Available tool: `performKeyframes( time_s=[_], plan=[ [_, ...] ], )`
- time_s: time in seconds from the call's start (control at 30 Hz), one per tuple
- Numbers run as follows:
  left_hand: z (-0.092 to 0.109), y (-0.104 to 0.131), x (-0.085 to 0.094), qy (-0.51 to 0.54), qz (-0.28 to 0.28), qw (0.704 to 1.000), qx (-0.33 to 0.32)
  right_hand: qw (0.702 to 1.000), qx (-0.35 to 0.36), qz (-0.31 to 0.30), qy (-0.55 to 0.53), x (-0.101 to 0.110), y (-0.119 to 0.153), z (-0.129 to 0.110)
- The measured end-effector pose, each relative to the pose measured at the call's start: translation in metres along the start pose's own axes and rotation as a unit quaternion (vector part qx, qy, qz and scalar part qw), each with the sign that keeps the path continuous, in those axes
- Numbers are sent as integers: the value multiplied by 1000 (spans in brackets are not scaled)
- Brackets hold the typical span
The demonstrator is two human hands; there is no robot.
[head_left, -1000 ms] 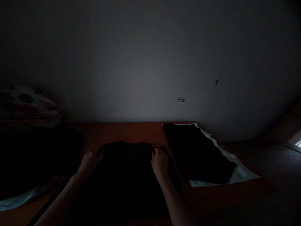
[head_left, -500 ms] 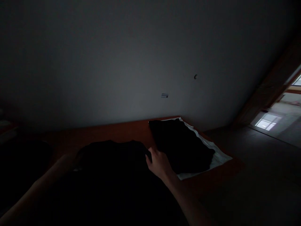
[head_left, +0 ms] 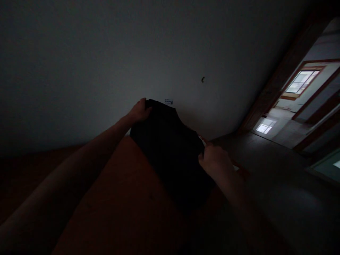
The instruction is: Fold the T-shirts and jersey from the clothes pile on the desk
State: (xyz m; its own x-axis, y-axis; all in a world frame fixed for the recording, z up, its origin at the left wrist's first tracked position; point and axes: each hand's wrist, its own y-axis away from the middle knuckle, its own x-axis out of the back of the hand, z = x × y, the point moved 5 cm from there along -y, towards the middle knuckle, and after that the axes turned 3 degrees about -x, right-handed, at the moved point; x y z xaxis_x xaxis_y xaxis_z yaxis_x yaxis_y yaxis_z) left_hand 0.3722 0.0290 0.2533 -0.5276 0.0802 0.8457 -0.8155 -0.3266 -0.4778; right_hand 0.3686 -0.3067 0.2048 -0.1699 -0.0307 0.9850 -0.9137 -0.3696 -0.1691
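Black cloth (head_left: 170, 152) hangs over the right end of the tabletop (head_left: 124, 198), long axis slanting from the far edge towards near right! My left hand (head_left: 140, 110) pinches the cloth's far corner, my right hand (head_left: 215, 159) clutches its right side!

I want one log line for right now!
left hand's grip: corner of black cloth; right hand's grip: its right side; cloth: spread between both; brown tabletop: beneath; wall: behind

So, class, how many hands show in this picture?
2: the left hand holds the dark cloth at its upper-left corner, the right hand at its right edge.
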Motion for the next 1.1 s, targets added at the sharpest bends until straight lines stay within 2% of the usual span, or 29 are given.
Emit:
performKeyframes(
  time_s=[0.03,0.1,0.17,0.23,0.33,0.47,0.53,0.63,0.8,0.87,0.97,1.1],
  plan=[
    [16,-7,-11,6,-21,1000,-15,999,-18,-32,18,-5,-9,10],
    [44,-4,-31,9,-62,995,-73,992,-73,-92,52,-21,-19,29],
    [63,22,-48,9,-117,981,-153,985,-95,-127,72,-40,-18,41],
    [66,65,-63,3,-184,959,-215,986,-62,-136,76,-59,-10,43],
    [41,137,-80,-9,-242,952,-186,989,2,-131,74,-83,6,36],
    [-12,227,-86,-6,-249,963,-105,993,58,-93,50,-96,14,16],
    [-41,265,-79,-7,-233,970,-60,992,108,-58,32,-96,15,-5],
    [-84,313,-54,-7,-165,986,-7,983,185,-19,-2,-96,19,-44],
    [-146,367,-13,-54,-67,994,69,956,280,-3,-85,-105,33,-121],
    [-159,378,-5,-69,-46,993,85,942,312,4,-126,-111,40,-156],
    [-166,387,-2,-70,-19,992,104,919,335,-10,-207,-126,51,-210],
    [-164,390,-5,-51,-3,993,107,921,292,-43,-255,-152,60,-263]
  ],
)
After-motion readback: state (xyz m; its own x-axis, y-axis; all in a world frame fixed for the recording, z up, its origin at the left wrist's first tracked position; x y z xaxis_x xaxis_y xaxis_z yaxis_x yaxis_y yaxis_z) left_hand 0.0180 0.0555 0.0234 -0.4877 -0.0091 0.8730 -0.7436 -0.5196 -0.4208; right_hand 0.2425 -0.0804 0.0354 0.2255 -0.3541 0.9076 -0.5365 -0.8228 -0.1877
